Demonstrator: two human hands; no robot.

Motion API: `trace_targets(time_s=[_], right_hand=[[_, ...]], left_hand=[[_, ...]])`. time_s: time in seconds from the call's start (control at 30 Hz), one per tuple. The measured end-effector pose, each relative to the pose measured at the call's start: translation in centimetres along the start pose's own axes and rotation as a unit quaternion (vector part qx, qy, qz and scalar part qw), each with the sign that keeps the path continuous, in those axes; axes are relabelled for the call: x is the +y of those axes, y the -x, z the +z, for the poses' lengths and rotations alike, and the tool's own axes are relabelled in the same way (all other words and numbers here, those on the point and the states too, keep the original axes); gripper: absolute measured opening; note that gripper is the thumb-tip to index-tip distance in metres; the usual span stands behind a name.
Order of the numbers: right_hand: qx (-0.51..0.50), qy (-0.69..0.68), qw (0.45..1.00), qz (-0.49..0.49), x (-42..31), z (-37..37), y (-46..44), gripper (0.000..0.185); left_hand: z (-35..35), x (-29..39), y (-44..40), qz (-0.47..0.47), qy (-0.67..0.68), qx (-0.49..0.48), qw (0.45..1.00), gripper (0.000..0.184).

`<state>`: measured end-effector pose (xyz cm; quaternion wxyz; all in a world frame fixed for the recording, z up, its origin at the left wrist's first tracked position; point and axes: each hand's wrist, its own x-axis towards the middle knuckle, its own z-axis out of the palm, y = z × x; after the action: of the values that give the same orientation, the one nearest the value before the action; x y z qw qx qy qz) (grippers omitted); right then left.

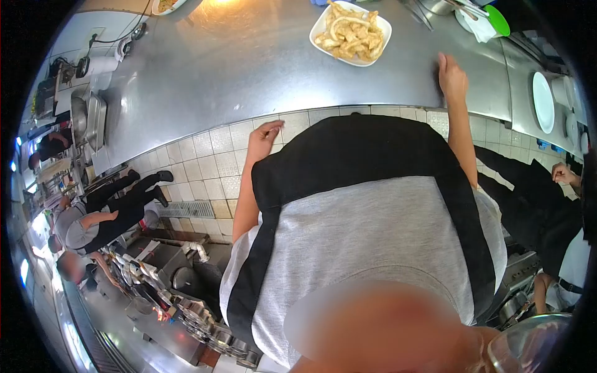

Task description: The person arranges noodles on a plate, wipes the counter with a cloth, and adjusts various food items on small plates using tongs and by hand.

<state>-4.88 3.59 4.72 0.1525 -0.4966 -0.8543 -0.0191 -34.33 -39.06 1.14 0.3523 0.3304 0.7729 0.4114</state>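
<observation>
My left hand [266, 134] hangs just off the near edge of the steel counter [236, 68], over the tiled floor. Its fingers are loosely bent, a little apart from the thumb, and nothing shows in them. My right hand [453, 77] rests on the counter's near right part, its fingers curled in and no object visible in them. Beyond the hands, to the left of my right hand, sits a white square bowl [316, 45] heaped with pale golden fried strips [354, 34]. Neither hand touches the bowl.
Metal utensils [423, 13] and a green bowl [499, 21] lie at the back right. A white oval plate [543, 102] stands far right. Metal trays [95, 121] are at the left. One person [550, 205] is close on the right; others [118, 208] stand left.
</observation>
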Motion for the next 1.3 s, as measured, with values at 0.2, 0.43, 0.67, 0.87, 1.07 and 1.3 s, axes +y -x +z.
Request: trace_targets(time_s=[0.2, 0.43, 0.67, 0.87, 1.07, 1.3], right_hand=[[0.149, -0.075, 0.986, -0.029, 0.9, -0.8, 8.9, 0.013], [0.115, -0.280, 0.950, 0.078, -7.7, 0.9, 18.9, 0.010], [-0.184, -0.483, 0.838, 0.177, -13.8, 9.3, 27.8, 0.021], [-0.274, -0.640, 0.624, 0.356, -16.7, 11.4, 26.7, 0.038], [-0.188, -0.800, 0.418, 0.386, -19.8, 11.6, 24.0, 0.061], [-0.084, -0.860, 0.343, 0.369, -18.6, 12.9, 24.1, 0.035]], left_hand=[[-1.5, -4.7, -2.0, 0.058, -0.515, 0.109, 0.848, 0.053], [-4.5, -10.7, -6.4, 0.149, -0.534, 0.072, 0.829, 0.043], [-4.9, -8.0, -2.9, 0.075, -0.415, -0.073, 0.904, 0.046], [-5.1, -7.0, 0.3, 0.106, -0.410, -0.055, 0.904, 0.046], [-5.3, -6.1, 1.8, 0.130, -0.393, -0.036, 0.910, 0.047], [-5.5, -5.8, 1.6, 0.114, -0.400, -0.059, 0.908, 0.046]])
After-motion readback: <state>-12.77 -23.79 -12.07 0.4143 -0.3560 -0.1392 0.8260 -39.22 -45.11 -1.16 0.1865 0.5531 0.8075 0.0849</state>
